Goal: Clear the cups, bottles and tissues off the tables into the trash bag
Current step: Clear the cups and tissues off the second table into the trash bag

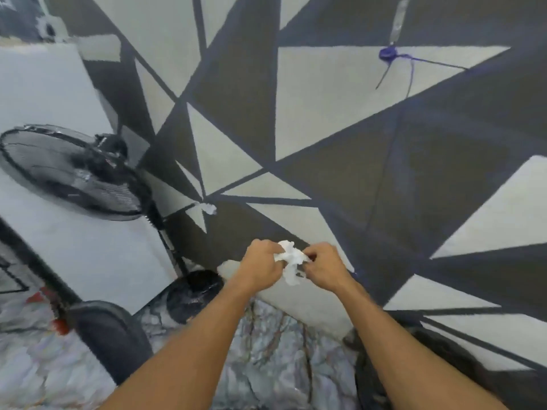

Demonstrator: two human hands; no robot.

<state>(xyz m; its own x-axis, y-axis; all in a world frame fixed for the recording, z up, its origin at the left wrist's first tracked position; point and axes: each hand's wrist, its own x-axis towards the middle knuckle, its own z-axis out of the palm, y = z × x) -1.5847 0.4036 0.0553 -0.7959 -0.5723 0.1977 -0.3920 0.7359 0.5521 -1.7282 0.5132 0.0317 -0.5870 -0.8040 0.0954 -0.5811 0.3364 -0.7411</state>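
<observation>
A crumpled white tissue (290,260) is held between both hands above the floor, near the middle of the view. My left hand (262,266) grips its left side with curled fingers. My right hand (324,267) pinches its right side. A second small scrap of white tissue (208,208) lies on the patterned carpet further ahead, to the left. A dark bag-like edge (381,359) shows under my right forearm; I cannot tell whether it is the trash bag.
A black standing fan (74,173) with its round base (192,294) stands at the left, beside white tables (44,93). A dark chair back (109,335) is at the lower left. A purple cord and a thin black rod (390,54) lie on the carpet far right. Marble-patterned floor (266,365) is below.
</observation>
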